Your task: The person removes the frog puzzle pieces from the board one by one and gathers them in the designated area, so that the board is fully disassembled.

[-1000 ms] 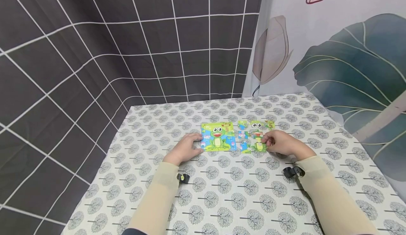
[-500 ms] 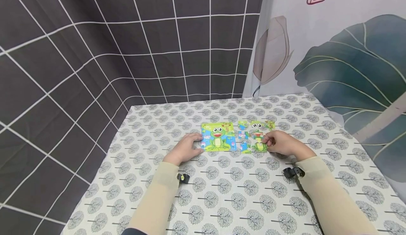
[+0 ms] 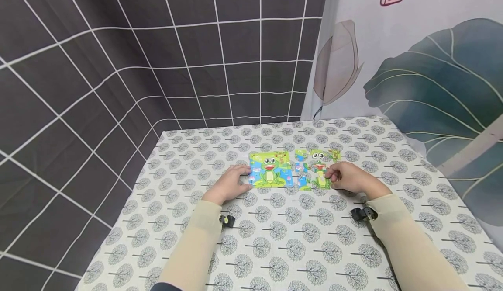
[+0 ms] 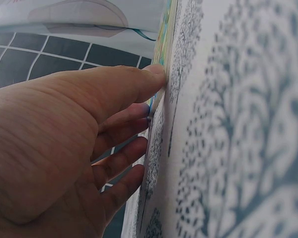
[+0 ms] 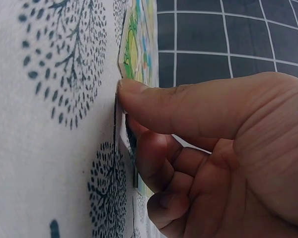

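Observation:
A frog picture board [image 3: 271,171] lies flat on the patterned tablecloth. My left hand [image 3: 228,184] rests at its left side, thumb low and forefinger higher against the edge, fingers fairly straight in the left wrist view. Right of the board lies a partly assembled frog puzzle [image 3: 302,168] with narrow gaps between pieces. The fingers of my right hand [image 3: 347,176] are curled, thumb and forefinger at the right edge of the lower middle puzzle piece [image 3: 322,183]. From the right wrist, the thumb [image 5: 134,94] touches that piece's corner; the forefinger contact is partly hidden.
A puzzle piece [image 3: 335,154] forms the upper right corner, just beyond my right fingers. A dark gridded curtain [image 3: 235,72] stands behind and left of the table. A leaf-print cloth [image 3: 444,77] hangs on the right. Tablecloth [image 3: 283,238] shows between my forearms.

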Motion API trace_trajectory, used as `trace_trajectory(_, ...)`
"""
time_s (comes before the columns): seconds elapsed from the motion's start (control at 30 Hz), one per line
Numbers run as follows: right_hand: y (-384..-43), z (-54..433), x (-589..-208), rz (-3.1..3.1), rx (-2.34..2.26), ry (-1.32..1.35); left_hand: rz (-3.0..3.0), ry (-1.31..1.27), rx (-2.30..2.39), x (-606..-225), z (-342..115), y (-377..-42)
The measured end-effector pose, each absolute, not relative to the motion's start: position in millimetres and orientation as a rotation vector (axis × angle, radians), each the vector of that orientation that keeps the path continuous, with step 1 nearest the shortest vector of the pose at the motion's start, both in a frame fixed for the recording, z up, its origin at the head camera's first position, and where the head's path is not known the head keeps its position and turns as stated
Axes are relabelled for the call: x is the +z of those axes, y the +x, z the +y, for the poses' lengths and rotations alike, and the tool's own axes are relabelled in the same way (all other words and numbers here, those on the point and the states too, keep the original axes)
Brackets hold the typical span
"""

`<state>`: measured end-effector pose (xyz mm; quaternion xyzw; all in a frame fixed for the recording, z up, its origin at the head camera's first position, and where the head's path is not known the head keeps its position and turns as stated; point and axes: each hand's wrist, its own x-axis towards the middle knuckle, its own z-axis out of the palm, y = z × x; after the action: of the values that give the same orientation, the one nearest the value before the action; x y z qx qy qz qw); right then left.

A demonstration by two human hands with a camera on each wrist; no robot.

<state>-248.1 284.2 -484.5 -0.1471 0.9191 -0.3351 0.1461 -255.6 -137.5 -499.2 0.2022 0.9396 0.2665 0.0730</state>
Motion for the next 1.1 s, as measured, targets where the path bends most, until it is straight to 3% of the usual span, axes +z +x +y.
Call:
trace_trajectory(0.53,-247,279,-471,2.646,-0.973,-0.440,2.829,0.614,0.802,-499,-137,-256)
trace_trajectory(1.1,-261,243,-471,2.690,-0.976,-0.534,2.829,0.609,0.789,-499,-137,-254)
